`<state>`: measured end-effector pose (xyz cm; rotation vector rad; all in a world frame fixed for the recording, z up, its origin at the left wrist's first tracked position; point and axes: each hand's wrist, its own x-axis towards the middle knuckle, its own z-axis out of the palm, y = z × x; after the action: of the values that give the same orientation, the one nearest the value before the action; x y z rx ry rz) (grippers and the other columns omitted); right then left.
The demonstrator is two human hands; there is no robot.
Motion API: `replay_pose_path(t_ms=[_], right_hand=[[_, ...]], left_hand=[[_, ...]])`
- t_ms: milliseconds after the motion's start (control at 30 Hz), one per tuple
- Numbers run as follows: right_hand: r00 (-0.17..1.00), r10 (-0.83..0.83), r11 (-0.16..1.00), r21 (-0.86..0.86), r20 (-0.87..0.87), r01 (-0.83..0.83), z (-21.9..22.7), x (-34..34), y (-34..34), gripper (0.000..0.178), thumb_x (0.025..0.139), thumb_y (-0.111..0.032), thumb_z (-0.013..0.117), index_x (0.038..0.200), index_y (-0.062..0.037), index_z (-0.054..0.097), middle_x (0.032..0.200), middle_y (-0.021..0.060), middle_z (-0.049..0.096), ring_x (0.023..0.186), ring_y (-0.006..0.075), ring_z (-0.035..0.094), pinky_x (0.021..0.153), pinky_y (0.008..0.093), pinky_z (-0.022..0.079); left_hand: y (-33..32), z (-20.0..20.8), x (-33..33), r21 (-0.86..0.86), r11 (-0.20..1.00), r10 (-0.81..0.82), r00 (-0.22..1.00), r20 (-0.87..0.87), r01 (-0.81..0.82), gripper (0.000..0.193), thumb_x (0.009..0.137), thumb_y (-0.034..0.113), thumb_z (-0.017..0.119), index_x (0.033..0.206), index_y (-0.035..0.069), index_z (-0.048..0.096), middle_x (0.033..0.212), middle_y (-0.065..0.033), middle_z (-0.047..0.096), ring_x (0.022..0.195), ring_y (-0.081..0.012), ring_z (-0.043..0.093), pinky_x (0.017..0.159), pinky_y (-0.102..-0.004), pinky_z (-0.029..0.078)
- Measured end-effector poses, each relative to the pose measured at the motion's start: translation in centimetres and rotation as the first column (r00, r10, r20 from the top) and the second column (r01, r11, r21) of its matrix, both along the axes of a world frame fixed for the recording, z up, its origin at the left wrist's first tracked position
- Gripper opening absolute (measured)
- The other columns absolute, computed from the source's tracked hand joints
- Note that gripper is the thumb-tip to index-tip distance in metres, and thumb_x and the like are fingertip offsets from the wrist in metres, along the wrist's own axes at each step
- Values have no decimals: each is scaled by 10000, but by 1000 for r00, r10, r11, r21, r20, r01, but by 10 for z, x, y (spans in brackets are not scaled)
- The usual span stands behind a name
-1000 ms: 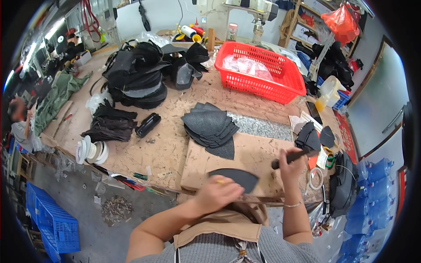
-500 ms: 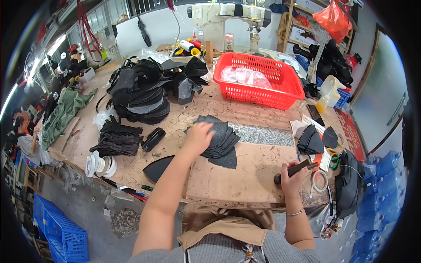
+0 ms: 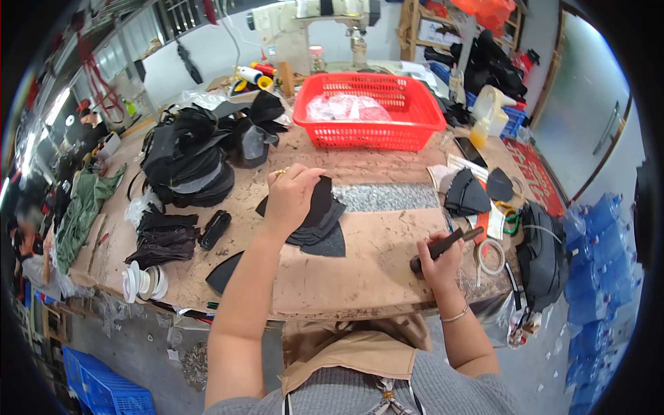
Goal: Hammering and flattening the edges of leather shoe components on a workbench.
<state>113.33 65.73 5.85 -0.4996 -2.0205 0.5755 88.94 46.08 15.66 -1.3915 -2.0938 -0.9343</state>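
My left hand (image 3: pixel 293 197) is above a fanned stack of black leaf-shaped panels (image 3: pixel 324 235), its fingers pinching the top black panel (image 3: pixel 320 201), which stands tilted up from the others. A dark-handled tool (image 3: pixel 437 250) is in my right hand (image 3: pixel 443 268), closed around it over the front right of the workbench; its narrow end points to the right, and the fingers hide part of it. Behind the stack runs a speckled grey strip (image 3: pixel 387 197) set on the bench. Another black panel (image 3: pixel 223 272) lies beside my left forearm.
A red plastic basket (image 3: pixel 370 135) with clear bags stands at the back. Black pieces (image 3: pixel 187 162) are heaped at the left, near white spools (image 3: pixel 144 282). At the right lie a tape roll (image 3: pixel 491 256), green-handled scissors (image 3: pixel 512 221) and a black bundle (image 3: pixel 541 256).
My left hand has raised the top panel of the stack, tilting it up. The right hand still holds the tool. The whole view has shifted, with the scene sliding leftward and slightly up.
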Motion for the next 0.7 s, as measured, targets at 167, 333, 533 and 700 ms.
replay_pose_path(t_ms=[167, 333, 533, 700], right_hand=[[995, 100, 987, -123, -30, -103, 1, 0, 7, 129, 837, -165, 682, 775, -66, 627, 742, 69, 613, 833, 271, 525, 809, 386, 382], [998, 52, 994, -93, -45, -56, 0, 1, 3, 161, 855, -190, 685, 780, -59, 629, 744, 64, 611, 806, 261, 526, 819, 374, 366], [999, 38, 997, -60, -19, -40, 5, 4, 1, 174, 858, -207, 685, 787, -60, 624, 732, 56, 602, 789, 255, 524, 825, 375, 354], [1000, 21, 995, -93, -22, -23, 0, 4, 0, 178, 864, -210, 679, 789, -59, 624, 731, 58, 592, 790, 254, 516, 828, 375, 348]], left_hand=[[20, -31, 86, -187, 855, -355, 809, 469, 484, 154, 835, 127, 664, 972, 73, 710, 861, -97, 631, 788, -284, 626, 716, -376, 496], [37, -103, 130, -97, 945, -253, 885, 392, 313, 114, 783, 102, 703, 891, 70, 723, 829, -92, 627, 758, -260, 628, 688, -362, 498], [42, -104, 126, 13, 951, -305, 925, 228, 310, 102, 727, 77, 731, 829, 73, 725, 808, -57, 635, 758, -247, 608, 689, -358, 491], [45, -110, 123, 8, 934, -335, 870, 362, 356, 97, 716, 46, 728, 810, 69, 726, 794, -58, 640, 765, -252, 599, 712, -358, 491]])
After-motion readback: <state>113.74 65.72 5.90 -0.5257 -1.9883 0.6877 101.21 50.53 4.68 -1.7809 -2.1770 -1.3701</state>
